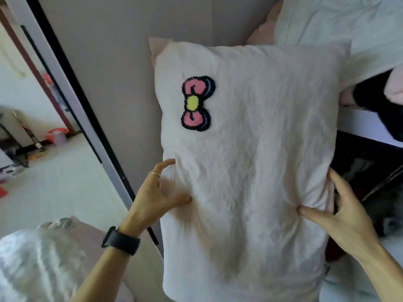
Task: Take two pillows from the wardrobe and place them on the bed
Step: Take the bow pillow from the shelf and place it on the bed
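Note:
A large pale pink-white pillow (pixel 250 138) with a pink, black and yellow bow patch (pixel 196 103) hangs upright in front of me. My left hand (pixel 157 192) grips its left edge, thumb pressed into the front. On the right edge, my right hand (pixel 340 210) pinches the fabric the same way. Behind the pillow, at the right, are the wardrobe shelves (pixel 370 120). More white and pink bedding (pixel 327 20) is stacked on the upper shelf.
A grey wardrobe panel (pixel 104 68) with a white and black frame edge (pixel 72 90) stands to the left. Beyond it lies a pale floor (pixel 56 184) with clutter at the far left. Something white and shiny (pixel 37 264) sits at the bottom left. Dark clothes (pixel 375 171) fill the lower shelf.

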Available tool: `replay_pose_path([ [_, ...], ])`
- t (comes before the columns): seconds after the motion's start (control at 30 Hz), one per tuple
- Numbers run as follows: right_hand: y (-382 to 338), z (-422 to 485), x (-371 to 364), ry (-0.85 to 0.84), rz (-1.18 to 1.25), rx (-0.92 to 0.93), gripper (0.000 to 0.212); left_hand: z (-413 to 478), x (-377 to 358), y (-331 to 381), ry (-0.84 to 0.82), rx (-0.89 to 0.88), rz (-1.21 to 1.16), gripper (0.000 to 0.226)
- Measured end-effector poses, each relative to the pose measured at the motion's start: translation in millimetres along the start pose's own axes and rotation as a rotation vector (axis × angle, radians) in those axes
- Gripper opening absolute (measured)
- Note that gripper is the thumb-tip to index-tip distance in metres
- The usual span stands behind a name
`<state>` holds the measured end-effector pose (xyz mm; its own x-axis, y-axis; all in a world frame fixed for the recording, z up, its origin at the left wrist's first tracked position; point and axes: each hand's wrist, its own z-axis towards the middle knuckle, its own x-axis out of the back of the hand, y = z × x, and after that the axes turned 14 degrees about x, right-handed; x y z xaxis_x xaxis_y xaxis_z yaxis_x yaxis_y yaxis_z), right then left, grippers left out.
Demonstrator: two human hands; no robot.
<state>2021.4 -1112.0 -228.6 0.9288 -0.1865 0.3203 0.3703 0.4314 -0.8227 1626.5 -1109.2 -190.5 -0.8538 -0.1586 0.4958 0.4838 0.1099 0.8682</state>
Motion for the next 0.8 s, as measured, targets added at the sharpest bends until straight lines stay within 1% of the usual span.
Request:
replay_pose_path([
  [0.13, 15.8, -22.5, -31.4, -0.106, 0.093, -0.021, 0.102, -55.1, 14.6, -43.6, 0.083, 0.103, -0.028, 0.083],
  [0.27, 11.5, -46.5, -72.0, -0.238, 0.171, -0.034, 0.098, -112.0, 34.9, -85.9, 0.191, 0.22, -0.051, 0.084],
  [0.43, -4.9, -92.5, -120.9, -0.406, 0.209, -0.005, 0.1, -191.4, 52.7, -127.7, 0.363, 0.348, -0.041, 0.082],
  [0.47, -8.9, -100.0, -130.7, -0.462, 0.224, 0.0, 0.102, -207.0, 55.9, -134.2, 0.405, 0.387, -0.053, 0.083],
  [0.53, -10.1, -106.3, -142.6, -0.531, 0.24, 0.012, 0.103, -227.0, 55.4, -148.8, 0.445, 0.437, -0.079, 0.083],
  [0.6, -12.7, -121.6, -158.1, -0.637, 0.263, 0.031, 0.102, -266.4, 50.4, -168.6, 0.505, 0.516, -0.088, 0.083],
  [0.67, -17.3, -139.6, -175.8, -0.687, 0.288, 0.051, 0.101, -302.8, 49.7, -183.2, 0.564, 0.583, -0.086, 0.082],
  [0.8, -50.7, -160.8, -240.5, -0.841, 0.375, 0.11, 0.1, -357.6, 84.0, -206.2, 0.681, 0.706, -0.139, 0.082],
])
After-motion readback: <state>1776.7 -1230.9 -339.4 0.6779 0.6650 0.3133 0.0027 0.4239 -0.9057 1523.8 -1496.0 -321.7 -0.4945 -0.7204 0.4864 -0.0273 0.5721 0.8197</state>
